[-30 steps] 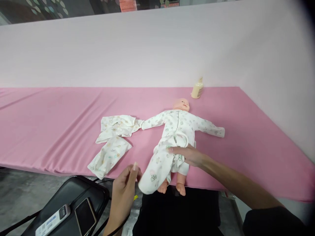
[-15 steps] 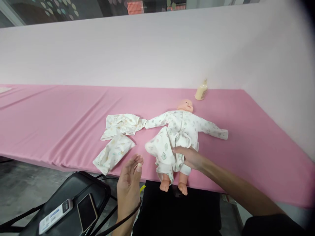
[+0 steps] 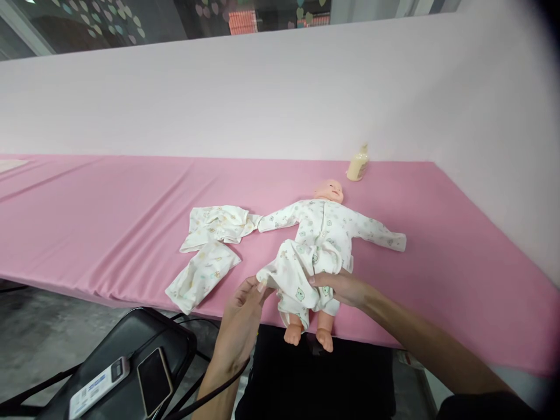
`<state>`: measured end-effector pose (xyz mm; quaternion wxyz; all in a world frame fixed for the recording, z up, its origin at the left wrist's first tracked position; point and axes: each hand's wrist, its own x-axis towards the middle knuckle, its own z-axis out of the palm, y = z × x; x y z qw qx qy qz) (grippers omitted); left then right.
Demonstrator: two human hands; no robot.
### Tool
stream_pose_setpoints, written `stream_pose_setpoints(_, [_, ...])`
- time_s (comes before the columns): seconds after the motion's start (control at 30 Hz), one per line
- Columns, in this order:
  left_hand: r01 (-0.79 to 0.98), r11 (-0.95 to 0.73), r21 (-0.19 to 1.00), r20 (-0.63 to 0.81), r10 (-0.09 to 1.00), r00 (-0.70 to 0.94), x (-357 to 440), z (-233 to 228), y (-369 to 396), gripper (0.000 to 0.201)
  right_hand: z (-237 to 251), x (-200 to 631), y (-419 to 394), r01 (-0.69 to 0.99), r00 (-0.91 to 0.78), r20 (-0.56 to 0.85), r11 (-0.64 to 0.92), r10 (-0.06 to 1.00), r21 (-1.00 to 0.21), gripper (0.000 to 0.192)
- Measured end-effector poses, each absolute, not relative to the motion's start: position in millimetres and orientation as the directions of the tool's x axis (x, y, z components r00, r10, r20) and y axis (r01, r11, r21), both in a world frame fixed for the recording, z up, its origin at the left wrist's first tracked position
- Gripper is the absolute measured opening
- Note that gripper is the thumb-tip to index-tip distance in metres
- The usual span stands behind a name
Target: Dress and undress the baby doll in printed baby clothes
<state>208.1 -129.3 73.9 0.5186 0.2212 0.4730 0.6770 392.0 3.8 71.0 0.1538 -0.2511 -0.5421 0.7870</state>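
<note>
**Caller:** Dressing is what this looks like: the baby doll (image 3: 326, 233) lies face up on the pink tablecloth (image 3: 109, 216), head toward the wall, bare feet just over the near edge, and the printed romper (image 3: 306, 256) sits bunched at its waist.

**Partner:** Where are the hands?

**Caller:** Left hand (image 3: 242, 318) is just left of the doll's hips, thumb and fingertips pinched shut on the loose left flap of the romper. Right hand (image 3: 343, 287) lies at the doll's right hip, fingers curled lightly, pressing the cloth against the body. Whether it truly grips a fold or only pins it, I cannot tell.

**Partner:** So which step is this?

**Caller:** My read: the sleeves are on, arms spread wide, and the lower half is being sorted out. The legs are bare below the knee, so the leg parts are not yet on.

**Partner:** And the next move calls for what?

**Caller:** Likely spreading that bunched cloth flat and finding a leg opening, with the right hand steadying the doll so it doesn't slide off the edge.

**Partner:** Anything else around the doll?

**Caller:** A second baby garment (image 3: 207, 248) lies left of the doll, touching its sleeve. A baby bottle (image 3: 357, 165) stands beyond its head by the wall. Down left, below the table, a chair seat holds a smartphone (image 3: 154, 382) and a remote (image 3: 98, 387).
</note>
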Motion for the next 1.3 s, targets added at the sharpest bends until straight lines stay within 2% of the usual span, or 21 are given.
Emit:
stream_pose_setpoints(0.13, [-0.558,-0.039,0.829,-0.157,0.941,-0.299,210.1,78.4,-128.7,0.015,83.5,393.7,4.7,0.114,-0.867,-0.207,-0.224,0.453,-0.968,0.035])
stream_pose_setpoints(0.27, [-0.591,0.030,0.806,-0.221,0.942,-0.253,222.0,82.0,-126.0,0.025,98.5,395.4,2.7,0.129,-0.911,-0.166,-0.121,0.376,-0.984,0.039])
stream_pose_setpoints(0.47, [-0.639,0.171,0.750,-0.275,0.959,-0.066,243.1,83.7,-129.0,0.038,107.6,396.0,-5.9,0.154,-0.883,-0.176,-0.086,0.434,-0.984,0.046])
stream_pose_setpoints(0.63, [-0.686,0.220,0.694,-0.315,0.949,-0.015,244.9,81.7,-133.5,0.032,124.8,409.3,-7.4,0.209,-0.898,-0.231,-0.098,0.374,-0.973,0.043])
stream_pose_setpoints(0.7, [-0.706,0.237,0.667,-0.341,0.940,-0.007,244.8,80.8,-133.6,0.027,129.5,419.1,-4.5,0.240,-0.874,-0.241,-0.057,0.422,-0.969,0.038])
stream_pose_setpoints(0.77, [-0.714,0.254,0.652,-0.377,0.926,-0.015,246.2,80.1,-132.9,0.025,130.9,428.4,-2.8,0.285,-0.818,-0.242,0.003,0.522,-0.959,0.035])
stream_pose_setpoints(0.83, [-0.704,0.247,0.666,-0.390,0.920,-0.045,249.6,79.5,-132.0,0.026,129.7,434.8,-4.7,0.310,-0.748,-0.210,0.052,0.630,-0.949,0.036])
stream_pose_setpoints(0.9, [-0.689,0.206,0.695,-0.371,0.924,-0.097,254.5,78.8,-131.2,0.026,127.6,437.8,-10.2,0.313,-0.702,-0.178,0.075,0.689,-0.947,0.037])
stream_pose_setpoints(1.13, [-0.659,0.050,0.751,-0.286,0.924,-0.255,267.4,74.6,-131.2,0.027,121.6,437.9,-25.2,0.253,-0.706,-0.128,0.079,0.697,-0.964,0.035])
stream_pose_setpoints(1.3, [-0.636,0.027,0.771,-0.243,0.936,-0.254,258.2,76.8,-127.7,0.027,114.6,436.4,-21.2,0.190,-0.760,-0.098,0.076,0.643,-0.979,0.033])
